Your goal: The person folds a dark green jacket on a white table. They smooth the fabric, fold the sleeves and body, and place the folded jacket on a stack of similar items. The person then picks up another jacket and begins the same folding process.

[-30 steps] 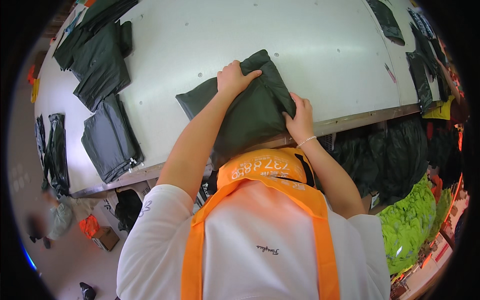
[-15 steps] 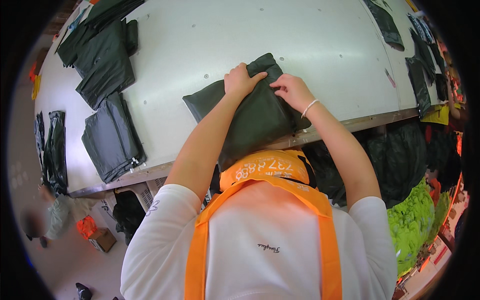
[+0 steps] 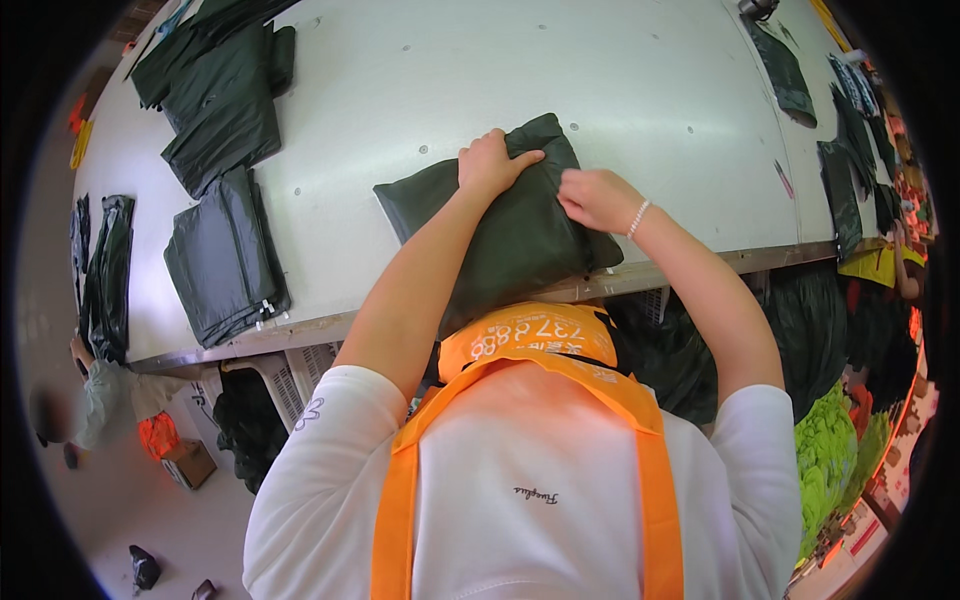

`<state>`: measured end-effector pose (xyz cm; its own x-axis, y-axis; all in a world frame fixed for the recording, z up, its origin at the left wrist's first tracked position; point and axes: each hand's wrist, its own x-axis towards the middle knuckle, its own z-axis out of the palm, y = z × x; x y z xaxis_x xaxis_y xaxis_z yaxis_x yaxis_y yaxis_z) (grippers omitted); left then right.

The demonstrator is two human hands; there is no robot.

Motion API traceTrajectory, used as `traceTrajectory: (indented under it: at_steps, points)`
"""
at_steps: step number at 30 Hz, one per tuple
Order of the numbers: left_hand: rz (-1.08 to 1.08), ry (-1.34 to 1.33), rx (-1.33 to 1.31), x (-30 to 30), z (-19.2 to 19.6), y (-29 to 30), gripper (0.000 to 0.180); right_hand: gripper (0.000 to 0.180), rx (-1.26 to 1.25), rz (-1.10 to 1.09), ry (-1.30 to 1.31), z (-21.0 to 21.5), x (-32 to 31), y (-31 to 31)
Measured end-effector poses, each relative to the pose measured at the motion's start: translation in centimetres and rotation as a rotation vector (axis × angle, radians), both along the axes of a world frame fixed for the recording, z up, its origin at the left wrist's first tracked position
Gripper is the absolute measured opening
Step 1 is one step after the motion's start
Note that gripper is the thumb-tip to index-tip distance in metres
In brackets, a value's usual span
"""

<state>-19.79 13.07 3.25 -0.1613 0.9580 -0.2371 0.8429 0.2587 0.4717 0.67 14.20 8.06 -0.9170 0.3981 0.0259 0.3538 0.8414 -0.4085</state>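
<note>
A dark green folded piece of fabric point(image 3: 520, 235) lies across the front edge of the white table, its near part reaching down to my orange apron. My left hand point(image 3: 493, 165) rests flat on its upper part, thumb stretched out to the right. At the fabric's right edge, my right hand point(image 3: 600, 200) is closed, with fingers curled together. Whatever those fingers pinch is hidden. A light beaded bracelet circles the right wrist.
To the left lie a stack of folded dark pieces point(image 3: 225, 260) and more dark fabric point(image 3: 225, 110) behind it. Dark strips point(image 3: 840, 195) lie at the right. Dark bundles point(image 3: 800, 330) and bright green material point(image 3: 825, 450) sit below the table. Another person point(image 3: 95, 400) is at far left.
My right hand has shifted slightly right and down along the fabric's edge, and its fingers are curled more tightly. My left hand stays on the fabric. The whole view has shifted a little.
</note>
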Motion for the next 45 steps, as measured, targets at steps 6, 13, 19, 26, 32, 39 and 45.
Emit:
traceTrajectory:
  at_steps: [6,13,19,26,32,39,45]
  points:
    - [-0.063,-0.005,-0.059,1.1,0.4,-0.5,0.074,0.01,-0.014,-0.035,0.169,0.3,3.1,-4.9]
    - [-0.058,0.019,-0.003,1.3,-0.4,-0.1,0.074,0.01,-0.067,-0.064,0.206,-1.6,6.8,-11.4]
    - [-0.074,0.116,0.289,2.5,3.4,-1.0,0.062,0.015,-0.421,-0.447,0.313,-2.0,8.0,-12.4]
    - [-0.295,-0.253,0.647,8.3,18.3,-14.3,0.043,0.093,-1.719,-0.827,0.467,0.9,11.7,-5.4]
    - [0.635,-0.103,0.136,3.6,3.3,-18.5,0.082,0.068,-0.814,-0.782,0.312,-8.4,8.6,-5.5]
    - [1.053,-0.376,0.095,9.0,7.2,-29.6,0.088,0.063,-1.026,-0.57,0.136,-3.4,4.5,-4.3]
    - [1.558,-0.491,0.166,11.6,9.1,-47.9,0.085,0.079,-0.835,0.149,-0.041,3.0,-2.2,-18.3]
